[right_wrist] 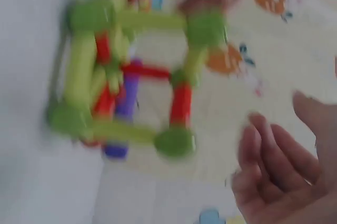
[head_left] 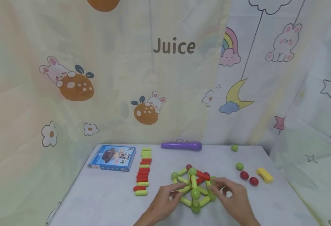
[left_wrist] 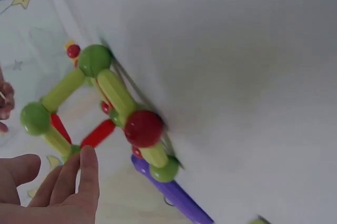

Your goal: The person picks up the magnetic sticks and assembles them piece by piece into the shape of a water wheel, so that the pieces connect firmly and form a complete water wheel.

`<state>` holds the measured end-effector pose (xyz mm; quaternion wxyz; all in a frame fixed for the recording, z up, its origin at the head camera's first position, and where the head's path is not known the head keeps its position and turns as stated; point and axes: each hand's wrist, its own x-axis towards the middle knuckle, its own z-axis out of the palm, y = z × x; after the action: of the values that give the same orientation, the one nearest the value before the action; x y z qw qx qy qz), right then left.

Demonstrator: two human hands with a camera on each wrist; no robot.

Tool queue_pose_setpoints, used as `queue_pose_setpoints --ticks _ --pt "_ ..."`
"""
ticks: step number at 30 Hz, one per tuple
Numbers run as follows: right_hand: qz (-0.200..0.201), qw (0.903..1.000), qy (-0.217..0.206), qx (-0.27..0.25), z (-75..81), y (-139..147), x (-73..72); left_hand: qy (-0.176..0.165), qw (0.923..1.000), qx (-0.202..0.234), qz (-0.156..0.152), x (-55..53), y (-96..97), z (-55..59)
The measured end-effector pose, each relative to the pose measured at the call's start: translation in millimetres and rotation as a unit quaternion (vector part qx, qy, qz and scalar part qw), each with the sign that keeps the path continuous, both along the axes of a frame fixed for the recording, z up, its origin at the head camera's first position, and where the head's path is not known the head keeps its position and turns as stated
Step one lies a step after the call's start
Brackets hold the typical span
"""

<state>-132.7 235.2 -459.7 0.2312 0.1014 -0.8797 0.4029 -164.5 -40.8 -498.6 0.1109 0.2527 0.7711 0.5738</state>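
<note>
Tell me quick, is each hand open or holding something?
Left hand: open, near the ball-and-rod frame, holding nothing.
Right hand: open, holding nothing.

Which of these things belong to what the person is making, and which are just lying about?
Part of the job:
ball-and-stick frame, between the left hand and the right hand
row of loose sticks, likely spare parts, as they match
four loose balls, likely the same

Seemingly just lying about:
blue box
purple microphone-shaped thing
yellow block
</note>
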Motion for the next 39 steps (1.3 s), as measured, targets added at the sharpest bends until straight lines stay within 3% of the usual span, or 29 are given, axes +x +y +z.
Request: queue_pose_setpoints --ticks 2,4,6,8,12,15,18,21,24,29,31,34,36,37,39 --pt "-0.039 0.9955 0.077 0.04 7.5 28 -25.8 0.009 0.9997 -0.008 0.02 -0.8 -11.1 -2.5" --pt "-0.07 0.9884 0.108 0.08 9.4 59 -59.7 0.014 0.9987 -0.02 0.046 -1.6 -21.6 -4.7" --pt "-0.086 0.9864 0.078 0.117 5.9 88 -92.7 0.01 0.996 -0.043 0.078 -2.0 -30.5 -6.7" --pt "-0.09 0.9841 0.016 0.152 -2.4 111 -118.3 0.001 0.9924 -0.066 0.104 -2.0 -37.2 -9.1" --pt "-0.08 0.9748 -0.095 0.185 -22.7 143 -144.7 -0.018 0.9805 -0.126 0.15 -3.9 -44.5 -16.6" --pt "-0.065 0.9688 -0.13 0.2 -34.8 155 -150.2 0.014 0.9622 -0.186 0.198 -7.4 -52.1 -21.6" --pt "-0.04 0.9645 -0.146 0.216 -45.3 155 -151.7 0.075 0.93 -0.259 0.25 -12.5 -66.5 -24.1" --pt "-0.018 0.9625 -0.146 0.228 -53.6 148 -154.1 0.108 0.9021 -0.318 0.272 -17.6 -84.3 -25.0" --pt "-0.014 0.9623 -0.132 0.237 -57.2 138 -157.9 0.104 0.8925 -0.349 0.267 -19.6 -98.1 -25.6" --pt "-0.029 0.9624 -0.118 0.243 -54.5 133 -150.2 0.135 0.8884 -0.366 0.243 -18.7 -103.5 -27.5" --pt "-0.033 0.9664 -0.093 0.238 -53.1 130 -144.7 0.151 0.8771 -0.394 0.229 -17.5 -102.1 -27.5" --pt "-0.035 0.9764 -0.012 0.213 -47.6 117 -133.0 0.167 0.8613 -0.433 0.208 -16.3 -99.1 -26.8" --pt "-0.027 0.9814 0.044 0.185 -43.2 104 -122.8 0.155 0.8674 -0.43 0.196 -15.3 -96.8 -24.7" --pt "-0.017 0.9836 0.06 0.169 -41.0 97 -116.9 0.145 0.8782 -0.414 0.191 -15.3 -95.4 -23.9" --pt "0.012 0.9871 0.072 0.143 -38.6 85 -105.9 0.113 0.9107 -0.35 0.188 -15.7 -90.6 -21.2"
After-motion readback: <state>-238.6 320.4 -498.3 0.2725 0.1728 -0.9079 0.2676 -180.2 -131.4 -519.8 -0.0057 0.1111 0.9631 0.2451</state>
